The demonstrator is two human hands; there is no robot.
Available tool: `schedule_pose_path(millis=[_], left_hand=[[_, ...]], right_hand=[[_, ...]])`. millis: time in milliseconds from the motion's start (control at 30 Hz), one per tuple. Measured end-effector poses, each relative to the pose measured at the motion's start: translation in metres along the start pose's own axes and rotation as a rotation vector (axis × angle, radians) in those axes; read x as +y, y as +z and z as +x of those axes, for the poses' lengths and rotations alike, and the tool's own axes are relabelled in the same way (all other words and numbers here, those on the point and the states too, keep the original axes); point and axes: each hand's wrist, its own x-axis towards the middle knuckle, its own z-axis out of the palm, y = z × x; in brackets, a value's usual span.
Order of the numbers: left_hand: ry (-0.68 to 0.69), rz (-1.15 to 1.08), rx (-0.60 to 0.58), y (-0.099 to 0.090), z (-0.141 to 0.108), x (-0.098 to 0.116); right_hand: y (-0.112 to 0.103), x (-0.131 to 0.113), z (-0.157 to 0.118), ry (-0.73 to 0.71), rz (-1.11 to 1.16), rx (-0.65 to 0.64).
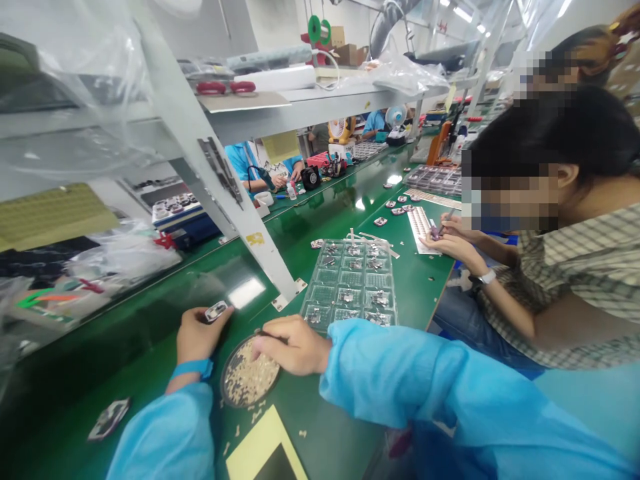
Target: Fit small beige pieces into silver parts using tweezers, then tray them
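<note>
My left hand (197, 339), with a blue band at the wrist, is closed on a small white-and-dark part (217, 311) held between thumb and fingers. My right hand (295, 343) reaches over a round dark dish (226, 393) of small pale pieces (245, 380). Its fingers are closed round a thin dark tool (270, 335), whose tip I cannot make out. Some pale pieces lie on the green table near the dish. Beyond my right hand stands a clear compartment tray (354, 279) with small metal parts in most compartments.
A yellow sheet (265, 440) lies in front of the dish. Another similar part (109, 420) is at left. A white shelf post (240, 207) rises behind my hands. To the right, a person's hands (457, 243) work beside a white sheet (420, 230).
</note>
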Motion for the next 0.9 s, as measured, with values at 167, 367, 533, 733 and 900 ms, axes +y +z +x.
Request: schedule_pose_path(millis=[167,367,533,733,900], left_hand=[[-0.17,-0.478,0.18,0.001,-0.008,0.005],[-0.261,-0.861,0.178,-0.008,-0.027,0.01],[-0.322,-1.218,0.095,-0.045,-0.075,0.021],[-0.419,-1.359,-0.324,-0.099,-0.162,0.035],[-0.362,-1.151,-0.559,-0.118,-0.219,0.039]], right_hand=[[0.003,0.009,-0.003,0.136,-0.01,0.004],[0.001,0.008,-0.002,0.128,-0.209,-0.145],[-0.007,-0.008,-0.003,-0.064,-0.394,-0.334],[-0.009,-0.013,-0.01,-0.016,-0.35,-0.452],[0.007,-0.011,-0.021,0.191,-0.035,-0.464]])
